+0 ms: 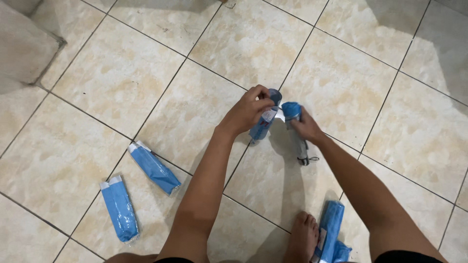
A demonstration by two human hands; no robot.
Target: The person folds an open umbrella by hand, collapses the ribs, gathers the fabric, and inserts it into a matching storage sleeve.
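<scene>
Over the tiled floor, the left hand pinches the mouth of a clear blue sleeve while the right hand grips a folded blue umbrella, its tip at the sleeve's opening, two more wrapped bundles lying well apart to the left.

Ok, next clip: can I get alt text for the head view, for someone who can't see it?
Seen from above, a person's left hand holds open a blue plastic sleeve while the right hand holds a folded blue umbrella at its mouth. Two more filled blue sleeves lie on the beige tiled floor, another beside a bare foot.
</scene>
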